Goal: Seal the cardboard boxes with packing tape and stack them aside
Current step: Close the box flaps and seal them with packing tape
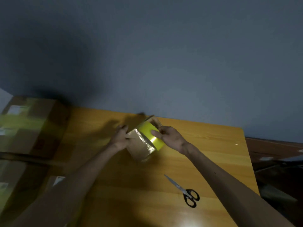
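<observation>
**Both hands on a small taped box at the table's far edge**

A small cardboard box [140,150] stands on the yellow wooden table [114,194], near the far edge where the table meets a blue-grey wall [164,54]. A wide band of yellow tape [148,131] runs across the box's top, and just beside it, toward the person, lies a strip of crinkled, shiny clear tape [144,140].

The left hand [120,136] holds the box at its left side, with bent fingers against the cardboard and the thumb toward the front. The right hand [168,136] takes the box from the right: its thumb lies flat on the yellow tape, and the other fingers curl round the box's far right edge. The picture is soft, so the exact hold of each fingertip cannot be made out.

A pair of black-handled scissors [186,193] lies on the table nearer the person, well apart from the box, with blades closed and pointing away.

At the left edge of the view are larger cardboard boxes [32,126], blurred, with yellow tape and pale labels on them; one sits farther back and another closer in.
</observation>
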